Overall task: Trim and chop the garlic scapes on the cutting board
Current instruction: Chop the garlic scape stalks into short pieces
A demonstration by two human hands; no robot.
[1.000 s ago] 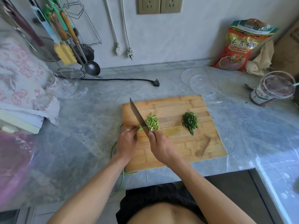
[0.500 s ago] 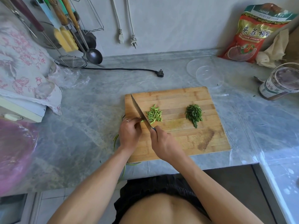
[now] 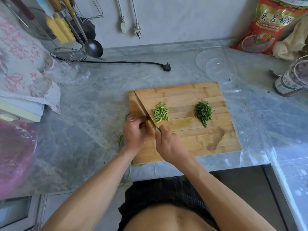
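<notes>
A wooden cutting board [image 3: 191, 140] lies on the grey counter. On it sit a pile of light green chopped scape pieces [image 3: 161, 113] and, to the right, a pile of darker green chopped bits [image 3: 203, 112]. My left hand [image 3: 134, 135] pins a bunch of uncut garlic scapes [image 3: 129, 170] at the board's left side; their long stems trail off the counter edge toward me. My right hand [image 3: 168, 144] grips a knife [image 3: 143, 110], its blade down on the scapes right beside my left fingers.
Two clear plastic bowls [image 3: 220, 69] stand behind the board. A jar [image 3: 293, 79] and a red food bag [image 3: 265, 25] are at the right. A black plug and cord [image 3: 166, 67], a ladle and a wire strainer [image 3: 69, 55] lie at the back left.
The knife blade has come down lower onto the scapes beside my left fingers, and the light green pile has a few more pieces. The camera has tilted slightly.
</notes>
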